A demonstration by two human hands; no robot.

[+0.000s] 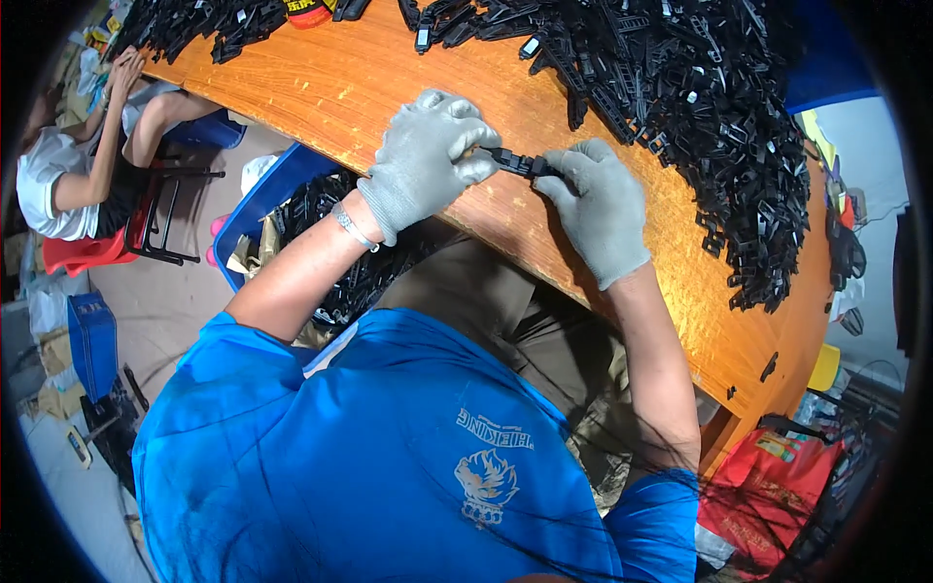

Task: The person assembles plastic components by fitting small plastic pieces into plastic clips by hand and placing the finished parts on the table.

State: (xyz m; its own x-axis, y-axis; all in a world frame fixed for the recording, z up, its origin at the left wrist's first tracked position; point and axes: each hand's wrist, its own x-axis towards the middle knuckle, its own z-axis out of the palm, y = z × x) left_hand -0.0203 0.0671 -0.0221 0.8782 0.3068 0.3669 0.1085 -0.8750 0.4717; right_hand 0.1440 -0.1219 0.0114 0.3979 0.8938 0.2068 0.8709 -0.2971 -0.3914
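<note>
Both my hands wear grey knit gloves and meet above the near edge of the wooden table. Between them is a small, dark black plastic part [520,162], held level. My left hand [428,155] pinches its left end between thumb and fingers. On its right end, my right hand [598,199] closes with thumb and fingertips. The ends of the part are hidden by the gloves, and its exact kind is too small to tell. A large heap of similar black plastic parts [671,87] lies to the right and beyond my hands.
Scratched wood shows on the table [321,83]. By my left forearm, a blue bin [255,209] below the table holds more black parts. Another person [83,165] sits on a red stool at the far left. A red bag [773,486] stands at the lower right.
</note>
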